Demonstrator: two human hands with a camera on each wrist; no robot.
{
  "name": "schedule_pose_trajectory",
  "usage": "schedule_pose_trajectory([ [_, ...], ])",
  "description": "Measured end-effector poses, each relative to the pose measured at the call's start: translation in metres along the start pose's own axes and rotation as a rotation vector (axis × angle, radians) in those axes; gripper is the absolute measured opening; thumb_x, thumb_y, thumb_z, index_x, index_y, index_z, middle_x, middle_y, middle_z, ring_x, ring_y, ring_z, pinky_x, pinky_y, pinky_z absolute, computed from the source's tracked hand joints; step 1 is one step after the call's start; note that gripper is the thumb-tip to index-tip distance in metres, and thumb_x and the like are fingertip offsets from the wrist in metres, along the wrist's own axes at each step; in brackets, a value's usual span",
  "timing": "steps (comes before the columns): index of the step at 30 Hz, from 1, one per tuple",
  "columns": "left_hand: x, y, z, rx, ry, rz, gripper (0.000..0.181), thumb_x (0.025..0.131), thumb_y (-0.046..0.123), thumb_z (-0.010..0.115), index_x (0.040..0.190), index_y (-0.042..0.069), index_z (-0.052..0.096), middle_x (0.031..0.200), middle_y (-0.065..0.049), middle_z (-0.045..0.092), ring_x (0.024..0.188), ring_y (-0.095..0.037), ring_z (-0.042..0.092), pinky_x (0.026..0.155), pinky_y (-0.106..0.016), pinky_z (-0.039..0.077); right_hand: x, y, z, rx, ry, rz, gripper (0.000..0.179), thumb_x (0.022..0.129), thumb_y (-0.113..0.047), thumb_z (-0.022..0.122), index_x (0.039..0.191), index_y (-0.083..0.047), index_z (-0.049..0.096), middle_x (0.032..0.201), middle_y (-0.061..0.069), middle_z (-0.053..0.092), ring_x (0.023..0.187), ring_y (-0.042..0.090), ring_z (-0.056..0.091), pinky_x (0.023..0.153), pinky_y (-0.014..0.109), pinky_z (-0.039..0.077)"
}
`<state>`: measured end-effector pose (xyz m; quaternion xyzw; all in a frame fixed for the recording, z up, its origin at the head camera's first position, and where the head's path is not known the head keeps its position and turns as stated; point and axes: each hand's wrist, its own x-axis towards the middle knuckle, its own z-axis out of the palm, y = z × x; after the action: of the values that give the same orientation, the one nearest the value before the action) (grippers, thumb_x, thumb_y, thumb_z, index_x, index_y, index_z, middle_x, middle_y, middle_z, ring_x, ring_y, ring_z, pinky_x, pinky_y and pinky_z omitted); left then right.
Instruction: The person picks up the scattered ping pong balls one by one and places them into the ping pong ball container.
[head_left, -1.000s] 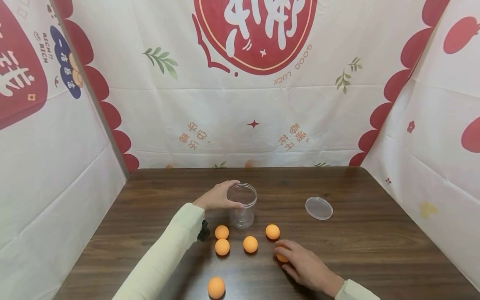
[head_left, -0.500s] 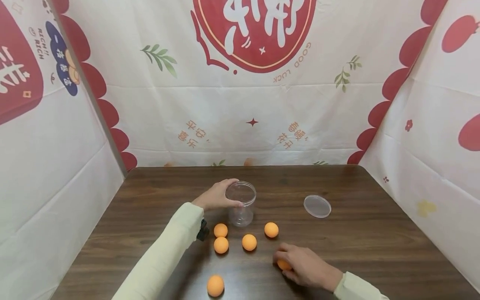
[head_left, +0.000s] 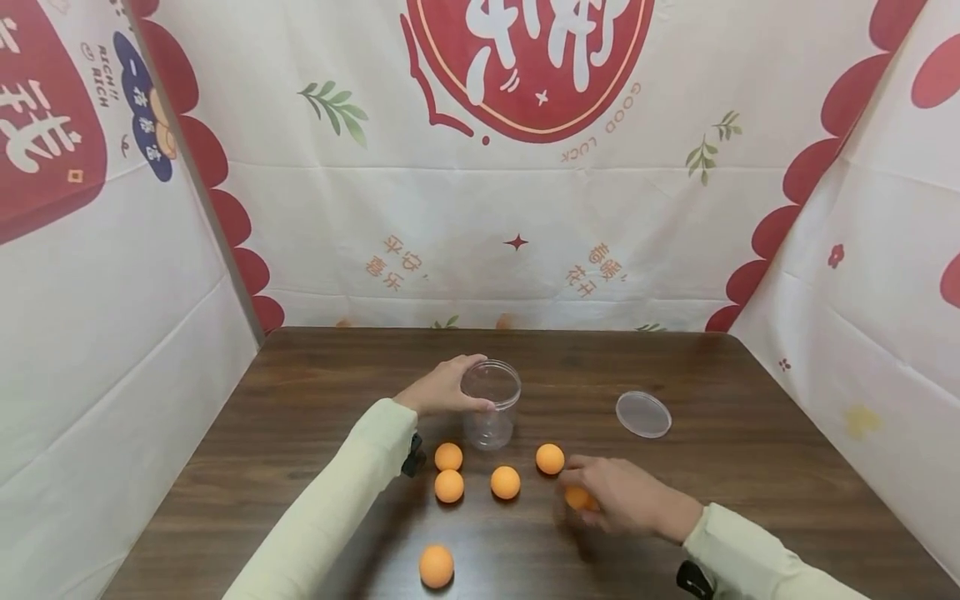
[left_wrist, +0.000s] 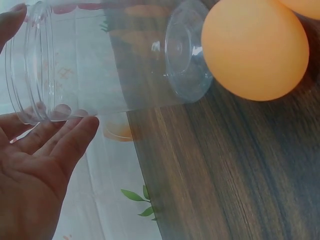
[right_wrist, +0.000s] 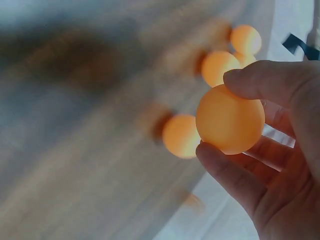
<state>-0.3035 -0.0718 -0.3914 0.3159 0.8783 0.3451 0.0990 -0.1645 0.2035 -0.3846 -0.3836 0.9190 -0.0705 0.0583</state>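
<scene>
My left hand (head_left: 448,388) grips a clear plastic jar (head_left: 491,421) near its lidless rim, thumb on the near side and fingers on the far side. Upright, the jar stands on the table with nothing inside it. In the right wrist view, the thumb and fingers of my right hand (right_wrist: 280,145) pinch an orange ping-pong ball (right_wrist: 231,120). The head view shows that hand slightly blurred, right of the jar and close to another ping-pong ball (head_left: 550,459). A further ball (left_wrist: 256,47) sits by the jar's base in the left wrist view.
Other orange balls lie on the dark wood table (head_left: 315,483): two together (head_left: 448,486) left of the jar's front, one ball (head_left: 506,482) before it, one ball (head_left: 437,567) near the front edge. A clear round lid (head_left: 643,414) lies at right. Printed cloth (head_left: 480,208) encloses the table.
My right hand has closed its fingers round a ball and lifted it off the table, moving slightly toward the jar. The left hand keeps its grip on the jar.
</scene>
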Motion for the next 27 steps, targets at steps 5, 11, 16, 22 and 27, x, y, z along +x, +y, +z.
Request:
schedule_pose_trajectory([
  [5, 0.001, 0.002, 0.000, 0.015, 0.003, 0.001, 0.084, 0.081, 0.037, 0.075, 0.145, 0.002, 0.035, 0.139, -0.018, 0.048, 0.127, -0.030, 0.048, 0.102, -0.047, 0.042, 0.006, 0.003, -0.019, -0.007, 0.007, 0.025, 0.034, 0.076, -0.012, 0.077, 0.108, -0.013, 0.065, 0.100, -0.002, 0.059, 0.073, 0.006, 0.055, 0.061, 0.028, 0.048],
  [11, 0.001, 0.002, -0.001, 0.025, 0.002, -0.017, 0.084, 0.081, 0.036, 0.075, 0.146, 0.003, 0.035, 0.139, -0.017, 0.048, 0.127, -0.029, 0.047, 0.103, -0.046, 0.041, 0.014, 0.007, -0.030, -0.042, 0.025, 0.008, 0.033, 0.076, -0.011, 0.076, 0.107, -0.011, 0.066, 0.101, 0.000, 0.060, 0.074, 0.006, 0.055, 0.063, 0.026, 0.049],
  [16, 0.002, 0.002, 0.002, 0.028, -0.003, -0.018, 0.084, 0.081, 0.036, 0.075, 0.146, 0.002, 0.035, 0.138, -0.018, 0.048, 0.127, -0.031, 0.048, 0.102, -0.047, 0.042, 0.020, 0.011, -0.039, -0.032, 0.035, 0.004, 0.032, 0.076, -0.009, 0.075, 0.107, -0.008, 0.065, 0.099, 0.001, 0.059, 0.070, 0.005, 0.052, 0.060, 0.024, 0.048],
  [22, 0.002, 0.004, 0.002, 0.021, 0.004, -0.009, 0.083, 0.081, 0.037, 0.075, 0.146, 0.003, 0.035, 0.138, -0.018, 0.048, 0.127, -0.030, 0.047, 0.102, -0.046, 0.041, 0.033, 0.016, -0.053, -0.051, 0.054, 0.025, 0.032, 0.080, -0.011, 0.075, 0.110, -0.006, 0.065, 0.101, 0.004, 0.060, 0.074, 0.008, 0.055, 0.064, 0.025, 0.050],
  [27, 0.002, 0.003, 0.001, 0.017, 0.009, -0.005, 0.084, 0.081, 0.035, 0.075, 0.146, 0.001, 0.034, 0.139, -0.019, 0.048, 0.128, -0.031, 0.047, 0.103, -0.047, 0.040, 0.047, 0.015, -0.063, -0.059, 0.086, 0.040, 0.030, 0.081, -0.012, 0.074, 0.110, -0.008, 0.065, 0.105, 0.006, 0.061, 0.083, 0.015, 0.060, 0.071, 0.032, 0.053],
])
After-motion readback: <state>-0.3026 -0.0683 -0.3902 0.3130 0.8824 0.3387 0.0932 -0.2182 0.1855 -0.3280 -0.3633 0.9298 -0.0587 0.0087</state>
